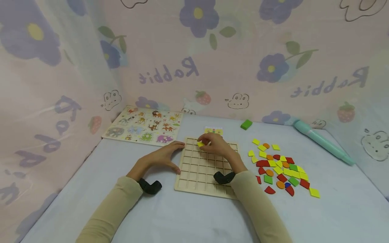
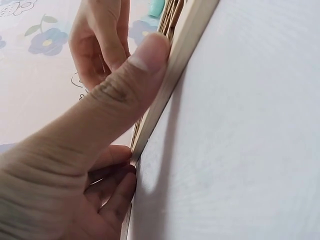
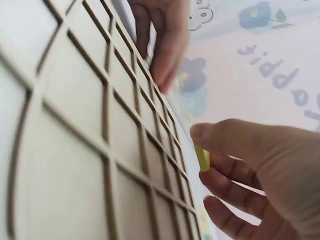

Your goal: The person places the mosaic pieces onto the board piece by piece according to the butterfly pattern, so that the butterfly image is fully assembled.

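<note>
A wooden grid board (image 1: 189,175) with square cells lies flat on the table. My right hand (image 1: 215,144) is over its far part, pinching a small yellow tile (image 3: 202,158) between thumb and fingertips. In the right wrist view the tile is tilted on edge, just off the grid's surface. At the board's left side, my left hand (image 1: 162,157) rests with thumb and fingers spread along the edge. The left wrist view has its thumb (image 2: 150,55) against the board's side. Beyond the board, a small patterned card (image 1: 213,130) is partly covered by the right hand.
Right of the board lie several scattered flat pieces in yellow, red, green and orange, including a yellow square (image 1: 314,192). A green block (image 1: 246,124) sits at the back, a teal tube-shaped thing (image 1: 325,141) at far right. An animal puzzle board (image 1: 143,126) stands back left.
</note>
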`<action>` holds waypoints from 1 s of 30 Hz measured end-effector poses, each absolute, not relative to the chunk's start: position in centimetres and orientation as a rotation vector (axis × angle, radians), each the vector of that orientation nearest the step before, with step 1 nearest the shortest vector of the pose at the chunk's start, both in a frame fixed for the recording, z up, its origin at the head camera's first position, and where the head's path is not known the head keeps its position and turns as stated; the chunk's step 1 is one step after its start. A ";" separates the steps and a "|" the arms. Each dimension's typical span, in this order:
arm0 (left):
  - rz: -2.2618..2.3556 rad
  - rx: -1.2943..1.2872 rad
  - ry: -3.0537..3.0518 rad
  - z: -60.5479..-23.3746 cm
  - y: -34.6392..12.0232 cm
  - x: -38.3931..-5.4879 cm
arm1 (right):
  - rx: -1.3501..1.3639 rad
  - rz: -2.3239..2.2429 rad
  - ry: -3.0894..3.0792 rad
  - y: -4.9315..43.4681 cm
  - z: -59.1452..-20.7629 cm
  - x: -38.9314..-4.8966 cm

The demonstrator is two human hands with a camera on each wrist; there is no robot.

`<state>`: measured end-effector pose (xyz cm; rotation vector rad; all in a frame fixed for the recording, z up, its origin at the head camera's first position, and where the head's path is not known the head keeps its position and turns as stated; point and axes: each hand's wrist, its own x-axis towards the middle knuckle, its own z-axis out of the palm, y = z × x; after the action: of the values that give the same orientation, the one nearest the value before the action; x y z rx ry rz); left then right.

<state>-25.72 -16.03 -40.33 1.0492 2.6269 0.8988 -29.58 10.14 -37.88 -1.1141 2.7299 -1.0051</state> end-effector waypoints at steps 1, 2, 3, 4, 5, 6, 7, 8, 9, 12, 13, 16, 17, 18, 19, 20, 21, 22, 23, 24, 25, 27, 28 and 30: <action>0.903 1.051 2.624 -40.4 -16.0 -25.8 | -1.103 -1.011 2.724 9.5 -38.1 -29.7; 0.907 1.051 2.621 -40.4 -16.0 -25.7 | -1.094 -1.022 2.713 9.0 -38.4 -29.8; 0.911 1.051 2.616 -40.3 -15.9 -25.7 | -1.085 -1.033 2.705 8.6 -38.6 -29.9; 0.914 1.046 2.614 -40.3 -15.9 -25.7 | -1.074 -1.034 2.708 8.2 -38.7 -30.0; 0.915 1.046 2.613 -40.2 -15.9 -25.6 | -1.067 -1.034 2.710 7.8 -38.9 -30.1; 0.918 1.041 2.610 -40.2 -15.9 -25.6 | -1.055 -1.038 2.706 7.6 -39.0 -30.1; 0.919 1.037 2.609 -40.1 -15.9 -25.5 | -1.047 -1.042 2.702 7.3 -39.1 -30.2; 0.919 1.033 2.608 -40.0 -15.9 -25.5 | -1.049 -1.042 2.701 7.2 -39.2 -30.3; 0.919 1.023 2.607 -40.0 -15.9 -25.4 | -1.051 -1.040 2.703 7.0 -39.2 -30.3; 0.918 1.002 2.600 -39.9 -15.9 -25.4 | -1.069 -1.058 2.689 6.8 -39.4 -30.4; 0.919 0.995 2.598 -39.9 -15.9 -25.4 | -1.094 -1.073 2.685 6.9 -39.5 -30.5; 0.931 0.989 2.587 -39.9 -16.0 -25.4 | -1.192 -1.135 2.652 7.0 -39.8 -30.5; 0.935 0.992 2.585 -39.9 -16.0 -25.4 | -1.220 -1.153 2.639 7.0 -39.9 -30.5; 0.938 0.996 2.584 -39.9 -16.0 -25.4 | -1.244 -1.164 2.629 7.0 -39.9 -30.5; 0.939 1.001 2.584 -39.9 -16.0 -25.4 | -1.267 -1.169 2.622 7.0 -39.9 -30.5; 0.942 1.006 2.583 -39.9 -16.0 -25.4 | -1.271 -1.170 2.614 7.0 -39.9 -30.5; 0.942 1.010 2.583 -39.9 -16.0 -25.4 | -1.275 -1.159 2.616 7.0 -40.0 -30.5; 0.939 1.008 2.585 -40.0 -16.0 -25.4 | -1.277 -1.148 2.617 6.9 -40.0 -30.5; 0.936 1.006 2.587 -40.0 -16.0 -25.4 | -1.255 -1.144 2.607 6.8 -40.0 -30.6; 0.936 1.002 2.586 -40.0 -16.0 -25.4 | -1.248 -1.135 2.608 6.8 -40.1 -30.7; 0.938 0.997 2.585 -40.0 -16.0 -25.4 | -1.236 -1.134 2.605 6.8 -40.1 -30.7; 0.940 0.989 2.583 -40.0 -16.1 -25.4 | -1.202 -1.133 2.599 6.8 -40.2 -30.7; 0.942 0.982 2.580 -40.0 -16.1 -25.4 | -1.187 -1.137 2.597 6.8 -40.2 -30.6; 0.945 0.981 2.578 -40.1 -16.1 -25.4 | -1.154 -1.141 2.589 6.9 -40.3 -30.6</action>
<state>-25.43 -16.14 -40.06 0.9814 2.5782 0.9453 -30.55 6.91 -40.25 -1.1537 2.5891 -1.1410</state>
